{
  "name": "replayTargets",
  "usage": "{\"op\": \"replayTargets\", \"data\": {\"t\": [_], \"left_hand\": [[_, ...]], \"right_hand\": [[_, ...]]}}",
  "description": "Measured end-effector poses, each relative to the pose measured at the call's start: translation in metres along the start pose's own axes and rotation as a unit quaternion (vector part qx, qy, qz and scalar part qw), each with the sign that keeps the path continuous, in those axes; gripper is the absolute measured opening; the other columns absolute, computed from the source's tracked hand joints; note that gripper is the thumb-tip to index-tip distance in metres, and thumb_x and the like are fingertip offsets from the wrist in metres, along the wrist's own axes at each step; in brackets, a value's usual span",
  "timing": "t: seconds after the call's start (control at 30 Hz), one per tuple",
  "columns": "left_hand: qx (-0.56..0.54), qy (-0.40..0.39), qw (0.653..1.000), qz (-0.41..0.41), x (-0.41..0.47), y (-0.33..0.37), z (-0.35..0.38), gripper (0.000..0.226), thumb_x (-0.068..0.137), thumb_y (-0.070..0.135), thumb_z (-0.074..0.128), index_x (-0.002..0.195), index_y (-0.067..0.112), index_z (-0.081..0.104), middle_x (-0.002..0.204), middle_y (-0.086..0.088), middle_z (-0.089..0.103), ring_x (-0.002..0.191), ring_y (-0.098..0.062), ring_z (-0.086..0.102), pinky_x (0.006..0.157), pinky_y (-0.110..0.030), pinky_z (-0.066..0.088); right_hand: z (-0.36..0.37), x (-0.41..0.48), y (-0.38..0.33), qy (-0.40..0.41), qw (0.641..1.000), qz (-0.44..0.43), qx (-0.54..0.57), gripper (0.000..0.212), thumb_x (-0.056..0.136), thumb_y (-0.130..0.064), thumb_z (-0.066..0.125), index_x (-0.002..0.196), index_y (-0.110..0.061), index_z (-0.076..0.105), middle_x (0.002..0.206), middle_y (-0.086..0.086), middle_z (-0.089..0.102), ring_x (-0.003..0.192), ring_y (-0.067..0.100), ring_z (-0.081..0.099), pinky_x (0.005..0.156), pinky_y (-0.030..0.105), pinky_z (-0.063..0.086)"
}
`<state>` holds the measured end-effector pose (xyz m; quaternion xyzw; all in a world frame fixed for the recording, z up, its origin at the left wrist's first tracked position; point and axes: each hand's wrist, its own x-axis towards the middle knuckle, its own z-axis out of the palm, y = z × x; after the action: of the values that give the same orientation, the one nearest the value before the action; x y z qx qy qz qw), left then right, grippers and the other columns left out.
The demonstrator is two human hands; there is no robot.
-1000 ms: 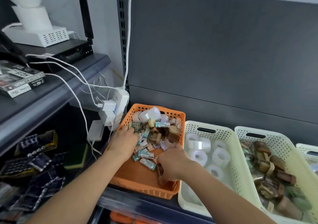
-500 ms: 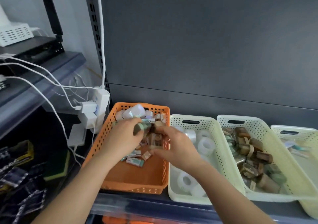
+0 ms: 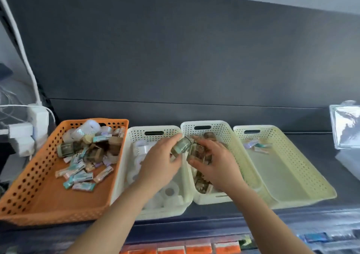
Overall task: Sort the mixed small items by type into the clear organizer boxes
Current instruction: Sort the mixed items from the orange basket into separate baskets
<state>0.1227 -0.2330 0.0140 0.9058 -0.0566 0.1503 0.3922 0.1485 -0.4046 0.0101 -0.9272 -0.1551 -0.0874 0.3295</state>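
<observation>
— What do the hands have hold of?
— The left hand (image 3: 159,166) closes its grip round a small green roll (image 3: 182,146), with the fingers curled over it, above the rim between the first cream basket (image 3: 153,130) and the second cream basket (image 3: 220,129). The right hand (image 3: 216,166), just beside it, grips a brown packet (image 3: 197,152) in clear wrap over the second one.
— How many baskets are there?
— Four in a row on the shelf (image 3: 311,142). An orange basket (image 3: 39,175) at the left end holds a mixed heap. The first cream basket holds white tape rolls (image 3: 169,191), partly hidden, so I cannot count them. The second holds brown packets. The third cream basket (image 3: 272,129) has a few slim packets at its back.
— Any writing?
— The labels are too blurred to read.
</observation>
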Motion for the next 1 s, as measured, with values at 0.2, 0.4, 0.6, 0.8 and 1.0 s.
{"op": "replayTargets", "data": {"t": [0.2,0.4,0.6,0.8,1.0], "left_hand": [[0.145,-0.085,0.983,0.075,0.002,0.032,0.059,0.052,0.09,0.018,0.059,0.138,0.03,0.046,0.134,0.012,0.052,0.117,-0.008,0.052,0.096,-0.023,0.046],[0.202,-0.11,0.97,0.079,0.0,0.04,0.084,0.037,0.092,0.045,0.055,0.126,0.03,0.055,0.112,0.012,0.059,0.095,-0.007,0.057,0.078,-0.022,0.048],[0.209,-0.134,0.968,0.036,-0.001,0.042,0.082,0.004,0.091,0.03,0.059,0.093,0.027,0.06,0.1,0.014,0.053,0.081,-0.007,0.054,0.065,-0.022,0.046],[0.221,-0.184,0.957,0.029,-0.003,0.042,0.074,0.013,0.087,0.025,0.063,0.078,0.026,0.053,0.094,0.009,0.05,0.08,-0.011,0.053,0.066,-0.025,0.045],[0.231,-0.133,0.962,0.064,-0.007,0.036,0.065,0.018,0.09,0.031,0.059,0.104,0.02,0.064,0.104,0.009,0.057,0.101,-0.011,0.049,0.084,-0.025,0.039]], "right_hand": [[-0.036,-0.016,0.049,-0.042,0.991,0.038,-0.118,0.049,0.08,-0.046,0.065,0.125,-0.03,0.055,0.113,-0.007,0.06,0.097,0.017,0.059,0.084,0.031,0.049],[-0.037,-0.021,0.076,-0.139,0.955,0.044,-0.257,0.04,0.08,-0.057,0.058,0.104,-0.025,0.063,0.101,-0.002,0.062,0.099,0.02,0.055,0.087,0.033,0.039],[-0.035,-0.018,0.079,-0.161,0.961,0.042,-0.22,0.045,0.079,-0.062,0.056,0.101,-0.024,0.064,0.097,-0.002,0.064,0.089,0.019,0.058,0.077,0.03,0.047],[-0.036,-0.012,0.078,-0.216,0.959,0.034,-0.179,0.034,0.082,-0.054,0.054,0.085,-0.02,0.055,0.093,0.0,0.059,0.091,0.019,0.052,0.078,0.033,0.047],[-0.026,-0.012,0.076,-0.152,0.979,-0.021,-0.135,0.038,0.081,-0.058,0.047,0.087,-0.025,0.063,0.092,-0.007,0.064,0.093,0.016,0.056,0.08,0.03,0.046]]}}
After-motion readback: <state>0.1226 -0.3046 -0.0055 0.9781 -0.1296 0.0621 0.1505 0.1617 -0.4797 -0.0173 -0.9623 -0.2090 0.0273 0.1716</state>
